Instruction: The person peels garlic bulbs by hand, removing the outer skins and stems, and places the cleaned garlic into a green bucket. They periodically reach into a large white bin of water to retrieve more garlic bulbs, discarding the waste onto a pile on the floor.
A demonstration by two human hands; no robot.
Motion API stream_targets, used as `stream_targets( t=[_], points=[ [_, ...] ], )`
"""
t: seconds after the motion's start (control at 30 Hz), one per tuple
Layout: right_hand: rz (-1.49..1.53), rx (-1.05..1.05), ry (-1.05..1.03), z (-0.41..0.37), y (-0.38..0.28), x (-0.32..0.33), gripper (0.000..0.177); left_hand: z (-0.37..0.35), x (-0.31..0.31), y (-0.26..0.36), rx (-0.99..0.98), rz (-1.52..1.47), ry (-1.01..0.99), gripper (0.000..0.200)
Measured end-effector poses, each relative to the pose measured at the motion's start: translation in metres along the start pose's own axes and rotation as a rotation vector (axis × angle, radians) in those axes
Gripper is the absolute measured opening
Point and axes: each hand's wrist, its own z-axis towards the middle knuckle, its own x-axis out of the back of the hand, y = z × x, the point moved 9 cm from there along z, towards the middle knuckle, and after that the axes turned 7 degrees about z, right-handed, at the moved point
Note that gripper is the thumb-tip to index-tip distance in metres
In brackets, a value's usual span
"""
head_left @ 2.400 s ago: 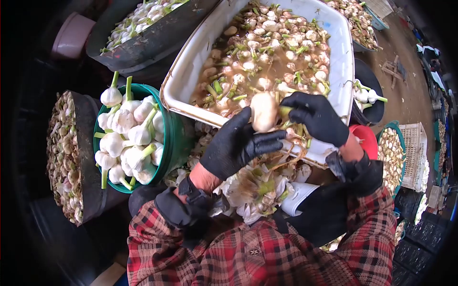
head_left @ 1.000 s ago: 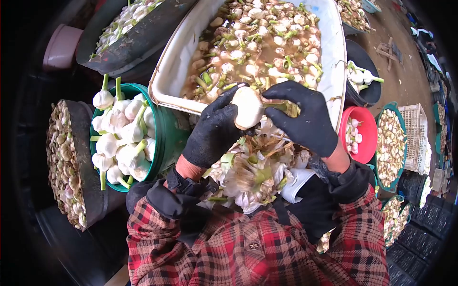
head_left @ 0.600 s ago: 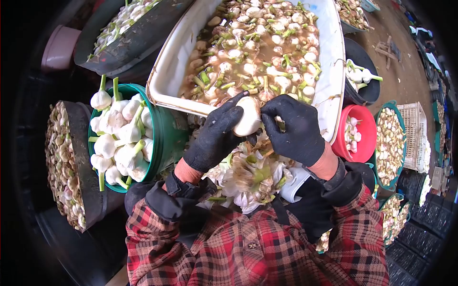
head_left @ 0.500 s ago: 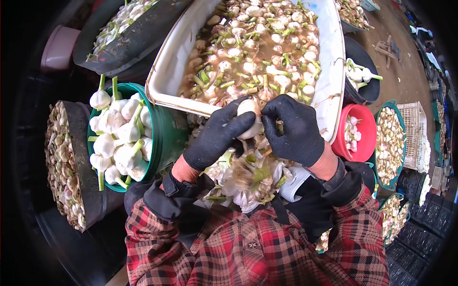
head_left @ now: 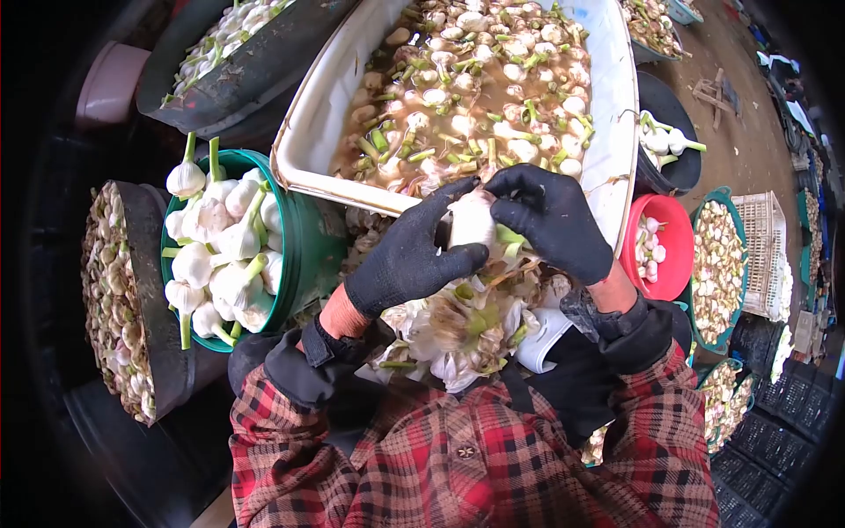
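A whitish garlic bulb (head_left: 473, 220) is held between my two gloved hands, over a heap of loose garlic skins (head_left: 462, 330) in front of my chest. My left hand (head_left: 407, 255), in a black glove, is closed round the bulb's left side, its thumb below and fingertips near the top. My right hand (head_left: 559, 224), also black-gloved, is curled against the bulb's upper right with fingertips pressed on it. Under those fingers a green stem piece (head_left: 509, 239) sticks out. Whether the right fingertips pinch a strip of skin is hidden.
Ahead stands a white tub (head_left: 304, 163) of garlic in brown water. To the left is a green bucket (head_left: 308, 255) of cleaned bulbs with stems; farther left, a dark container (head_left: 167, 308) holds more garlic. A red bucket (head_left: 673, 238) and a plastic crate (head_left: 761, 238) stand right.
The bulb has turned more upright and sits slightly lower. My right hand has moved from beside it onto its upper right side, and the green stem piece now shows.
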Motion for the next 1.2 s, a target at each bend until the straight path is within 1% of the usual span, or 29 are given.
stream_targets(
  t=[0.07,0.1,0.13,0.17,0.2,0.27,0.3,0.37,0.4,0.47,0.5,0.53,0.6,0.63,0.67,0.7,0.73,0.8,0.83,0.87,0.9,0.93,0.97,1.0,1.03,1.07,1.13,1.17,1.2],
  points=[
    [0.018,0.011,-0.088,-0.002,0.002,-0.01,0.007,0.0,0.001,-0.006,0.03,-0.069,0.097,0.067],
    [-0.074,0.05,-0.095,-0.005,-0.004,-0.012,0.008,0.0,-0.001,-0.008,0.031,-0.069,0.093,0.067],
    [-0.073,0.049,-0.091,-0.005,-0.002,-0.013,0.008,-0.001,0.001,-0.006,0.009,0.11,0.114,0.063],
    [-0.192,0.141,-0.058,-0.006,-0.007,-0.012,0.007,-0.001,0.002,-0.003,-0.012,0.289,0.135,0.06],
    [-0.312,0.233,-0.025,-0.008,-0.013,-0.012,0.007,-0.002,0.001,-0.003,-0.011,0.29,0.132,0.06],
    [-0.321,0.223,0.004,-0.005,-0.008,-0.01,0.006,-0.004,0.002,0.011,-0.115,0.361,0.187,0.058],
    [-0.274,0.174,0.064,-0.002,0.004,-0.002,0.006,-0.005,0.003,0.015,-0.113,0.362,0.186,0.058],
    [-0.228,0.084,0.149,0.0,0.012,0.008,0.008,-0.008,0.006,0.034,-0.23,0.408,0.198,0.061],
    [-0.227,0.087,0.145,0.002,0.013,0.01,0.008,-0.01,0.006,0.034,-0.229,0.41,0.202,0.061],
    [-0.1,-0.076,0.331,0.0,0.033,0.032,0.008,-0.015,0.015,0.034,-0.295,0.061,0.242,0.06],
    [-0.153,-0.051,0.369,-0.001,0.034,0.037,0.009,-0.014,0.019,0.029,-0.262,-0.063,0.235,0.064],
    [-0.236,0.026,0.375,-0.003,0.025,0.038,0.011,-0.013,0.024,0.025,-0.27,-0.124,0.228,0.068],
    [-0.01,-0.199,0.256,-0.007,0.023,0.027,0.013,-0.013,0.031,0.03,-0.254,-0.072,0.262,0.069],
    [0.083,-0.195,0.18,-0.007,0.019,0.018,0.015,-0.013,0.031,0.029,-0.254,-0.071,0.267,0.069],
    [0.178,-0.191,0.108,-0.006,0.014,0.01,0.016,-0.014,0.033,0.027,-0.245,-0.014,0.327,0.07],
    [0.083,-0.194,-0.009,-0.006,0.003,0.004,0.021,-0.014,0.036,0.025,-0.235,0.044,0.386,0.071],
    [0.084,-0.192,-0.008,-0.007,0.004,0.001,0.021,-0.013,0.035,0.023,-0.237,0.045,0.384,0.071],
    [0.013,-0.073,-0.092,-0.009,-0.001,-0.016,0.022,-0.012,0.031,0.023,-0.281,0.04,0.36,0.067],
    [-0.023,-0.039,-0.054,-0.008,0.0,-0.015,0.021,-0.012,0.03,0.023,-0.278,0.042,0.356,0.067],
    [-0.02,-0.041,-0.051,-0.009,0.002,-0.014,0.021,-0.011,0.029,0.019,-0.246,-0.019,0.355,0.066],
    [-0.086,-0.014,-0.043,-0.009,0.0,-0.012,0.02,-0.01,0.029,0.015,-0.215,-0.081,0.356,0.066],
    [-0.153,0.013,-0.035,-0.009,-0.002,-0.011,0.018,-0.009,0.028,0.012,-0.214,-0.08,0.353,0.066],
    [-0.15,0.014,-0.032,-0.008,0.004,-0.007,0.018,-0.011,0.031,0.009,-0.24,0.032,0.392,0.064],
    [-0.234,0.22,-0.031,-0.009,-0.005,-0.004,0.017,-0.013,0.033,0.009,-0.266,0.146,0.431,0.062],
    [-0.317,0.428,-0.03,-0.014,-0.021,-0.006,0.016,-0.016,0.032,0.012,-0.189,0.012,0.394,0.048],
    [-0.316,0.433,-0.032,-0.015,-0.023,-0.006,0.016,-0.017,0.036,0.014,-0.191,0.014,0.397,0.048],
    [-0.002,-0.067,-0.116,-0.012,0.01,-0.009,0.014,-0.022,0.041,0.028,-0.239,0.514,0.442,0.047],
    [-0.176,0.012,-0.139,-0.014,0.0,-0.015,0.012,-0.021,0.041,0.023,-0.204,0.396,0.412,0.048],
    [-0.176,0.013,-0.142,-0.018,0.001,-0.02,0.012,-0.022,0.041,0.018,-0.203,0.396,0.416,0.048]
  ],
)
